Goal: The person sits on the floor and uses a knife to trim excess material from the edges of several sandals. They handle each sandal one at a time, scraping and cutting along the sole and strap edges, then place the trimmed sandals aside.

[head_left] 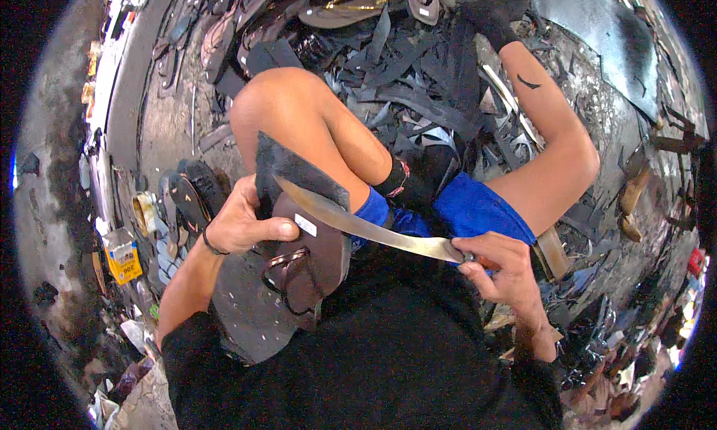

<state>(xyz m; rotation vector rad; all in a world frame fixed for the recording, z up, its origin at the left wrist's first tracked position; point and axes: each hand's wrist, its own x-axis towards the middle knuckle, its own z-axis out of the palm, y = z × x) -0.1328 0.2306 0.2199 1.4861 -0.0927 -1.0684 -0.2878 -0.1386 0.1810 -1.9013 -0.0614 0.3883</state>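
My left hand (243, 222) is closed around the edge of a brown sandal (333, 260), its thumb on the footbed near a small white label. Thin dark straps lie across the sandal's lower part. A black rubber piece (270, 161) sticks out beyond the toe end. My right hand (502, 264) grips a long curved knife (388, 238) by its reddish handle, mostly hidden by the fingers. The blade reaches left across the black rubber, its tip near the sandal's toe. Beneath the sandal shows a large dark grey sheet (258, 310).
Black rubber scraps (403, 64) litter the floor between and beyond my bent legs. Several sandals lie at the far side, with a dark pair (196, 195) at left. A yellow box (122, 257) stands further left. A large grey sheet (597, 38) lies far right.
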